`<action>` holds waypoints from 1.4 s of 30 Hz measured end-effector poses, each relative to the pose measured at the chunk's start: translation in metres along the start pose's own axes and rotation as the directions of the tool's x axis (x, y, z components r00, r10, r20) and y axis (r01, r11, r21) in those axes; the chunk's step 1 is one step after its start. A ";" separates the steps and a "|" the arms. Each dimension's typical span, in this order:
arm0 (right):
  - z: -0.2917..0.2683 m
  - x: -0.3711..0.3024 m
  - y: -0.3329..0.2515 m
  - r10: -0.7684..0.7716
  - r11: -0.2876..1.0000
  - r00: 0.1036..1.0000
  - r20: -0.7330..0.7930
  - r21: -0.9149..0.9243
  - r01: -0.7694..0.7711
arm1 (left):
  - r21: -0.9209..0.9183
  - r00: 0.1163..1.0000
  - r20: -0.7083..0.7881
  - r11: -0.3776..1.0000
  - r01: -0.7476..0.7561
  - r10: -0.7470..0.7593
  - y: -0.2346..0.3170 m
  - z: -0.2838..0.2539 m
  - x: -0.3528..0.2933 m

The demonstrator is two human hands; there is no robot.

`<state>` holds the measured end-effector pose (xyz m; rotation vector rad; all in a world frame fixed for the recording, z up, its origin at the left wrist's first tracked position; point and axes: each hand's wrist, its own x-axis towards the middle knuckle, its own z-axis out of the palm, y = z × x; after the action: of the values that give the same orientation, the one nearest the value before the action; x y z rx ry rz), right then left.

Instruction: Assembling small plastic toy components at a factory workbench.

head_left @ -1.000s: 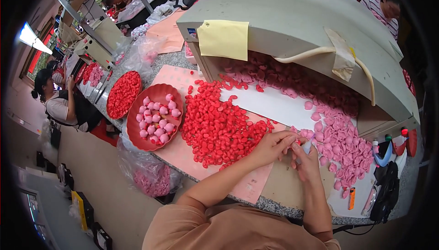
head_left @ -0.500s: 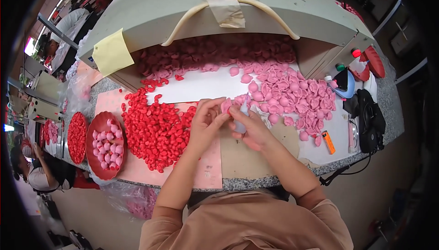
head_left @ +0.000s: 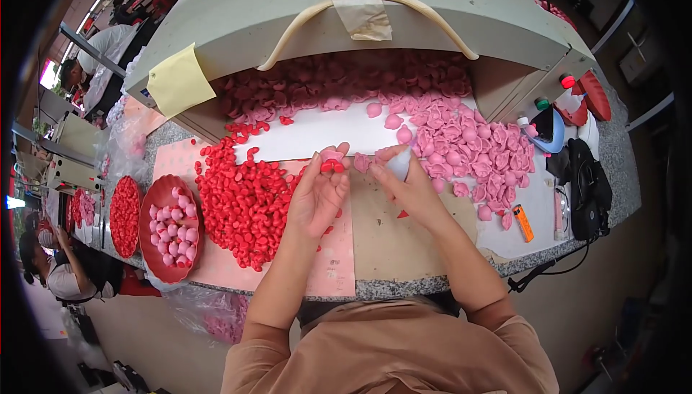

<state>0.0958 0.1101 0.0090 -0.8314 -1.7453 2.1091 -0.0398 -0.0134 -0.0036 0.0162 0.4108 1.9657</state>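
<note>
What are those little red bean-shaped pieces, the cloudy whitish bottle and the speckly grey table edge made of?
Little red bean-shaped pieces: probably plastic, glossy, because bright highlights show.
Cloudy whitish bottle in the right hand: likely plastic, smooth and milky-looking; how soft it is, I can't tell.
Speckly grey table edge: looks like stone, with dark and light flecks, but might be imitation.
</note>
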 end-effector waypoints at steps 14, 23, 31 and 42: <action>-0.024 -0.003 -0.012 -0.371 0.890 0.915 -0.155 0.221 0.399 | 0.362 0.994 0.091 0.932 0.026 -0.063 -0.007 0.002 -0.004; -0.023 -0.007 -0.011 -0.547 0.835 0.802 -0.241 -0.087 0.543 | 0.163 0.980 -0.062 0.967 0.194 -0.187 -0.012 0.000 -0.002; -0.019 -0.008 -0.009 -0.590 0.804 0.777 -0.219 -0.244 0.542 | 0.207 0.976 -0.032 0.954 0.215 -0.213 -0.015 0.002 -0.002; -0.017 -0.008 -0.010 -0.618 0.773 0.766 -0.179 -0.314 0.551 | 0.232 0.979 -0.041 0.951 0.205 -0.201 -0.016 0.003 -0.002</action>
<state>0.1104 0.1214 0.0189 -0.4938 -1.8238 1.3184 -0.0246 -0.0083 -0.0050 0.1050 0.6309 1.7068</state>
